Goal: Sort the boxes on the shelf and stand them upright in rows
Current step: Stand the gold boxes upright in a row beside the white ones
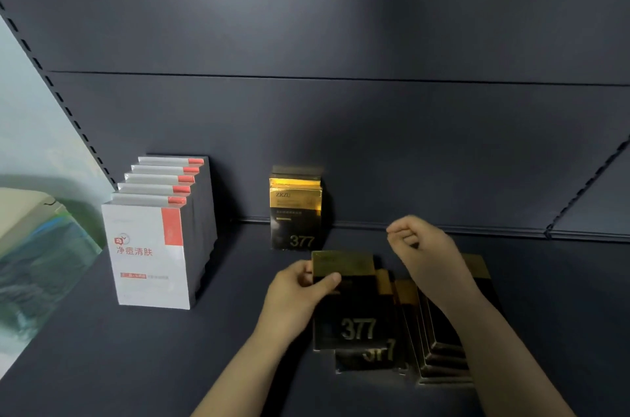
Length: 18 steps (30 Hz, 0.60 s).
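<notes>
Black-gold box gripped by left hand, right hand curled (empty)

On the shelf, a row of upright boxes stands at the left, running back to the rear panel. Right of it, a shorter upright row (also against the panel). In front, flat stacked boxes lie under both hands.
</notes>
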### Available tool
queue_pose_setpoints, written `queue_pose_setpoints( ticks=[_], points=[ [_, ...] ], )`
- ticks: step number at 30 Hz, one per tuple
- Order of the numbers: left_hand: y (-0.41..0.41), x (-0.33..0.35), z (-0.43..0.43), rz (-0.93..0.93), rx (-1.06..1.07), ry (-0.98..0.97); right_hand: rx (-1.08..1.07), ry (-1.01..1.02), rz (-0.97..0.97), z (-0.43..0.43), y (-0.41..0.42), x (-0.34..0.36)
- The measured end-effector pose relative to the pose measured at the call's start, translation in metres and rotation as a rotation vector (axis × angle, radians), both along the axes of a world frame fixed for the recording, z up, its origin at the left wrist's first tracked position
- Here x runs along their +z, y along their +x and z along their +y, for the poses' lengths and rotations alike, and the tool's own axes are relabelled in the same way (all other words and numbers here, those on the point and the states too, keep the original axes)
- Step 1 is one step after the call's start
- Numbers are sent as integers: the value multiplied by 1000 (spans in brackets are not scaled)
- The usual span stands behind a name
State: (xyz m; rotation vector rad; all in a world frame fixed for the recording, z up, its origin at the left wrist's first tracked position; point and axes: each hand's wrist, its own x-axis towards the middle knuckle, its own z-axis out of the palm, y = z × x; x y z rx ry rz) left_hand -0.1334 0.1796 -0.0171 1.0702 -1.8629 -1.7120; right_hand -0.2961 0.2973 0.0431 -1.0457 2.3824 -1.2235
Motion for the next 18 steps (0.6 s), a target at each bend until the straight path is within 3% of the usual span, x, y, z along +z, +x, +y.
queue_pose_setpoints(
  ticks=[6, 10, 13, 18],
  points=[
    [9, 9, -16, 308, 83, 136, 173, 87, -217, -23, 38, -18],
    [13, 16, -38, 373, 188, 75, 205, 54, -351, -51, 52, -30],
    [10, 11, -60, 329, 297, -20, 116, -12, -318, -78, 56, -30],
    [-6, -5, -82, 218, 391, -197, -37, 20, -82, -109, 59, -40]
  ],
)
